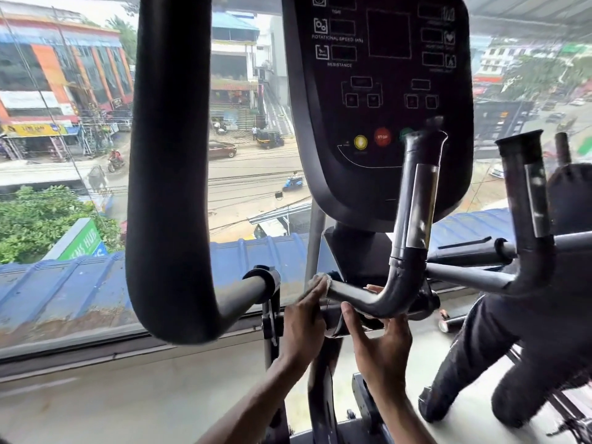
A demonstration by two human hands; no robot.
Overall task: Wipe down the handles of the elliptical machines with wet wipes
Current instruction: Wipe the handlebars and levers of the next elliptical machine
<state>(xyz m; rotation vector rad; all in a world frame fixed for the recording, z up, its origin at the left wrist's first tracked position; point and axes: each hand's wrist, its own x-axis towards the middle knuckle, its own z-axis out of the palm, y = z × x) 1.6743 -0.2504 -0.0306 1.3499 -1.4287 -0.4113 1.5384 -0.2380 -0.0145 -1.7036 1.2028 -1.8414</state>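
Note:
A grey fixed handle (413, 213) of the elliptical bends up from a low horizontal bar to a taped grip in front of the console. My left hand (304, 318) presses a small white wet wipe (318, 281) against the left end of that bar. My right hand (378, 341) grips the bend of the handle from below, thumb on the near side. A thick black foam moving handle (169, 187) curves down at the left. A second fixed handle (525, 200) stands at the right.
The black console (378, 91) with yellow and red buttons hangs above the hands. A large window shows a street below. At the right, a person in dark clothes (499, 363) crouches on the grey floor beside the machine.

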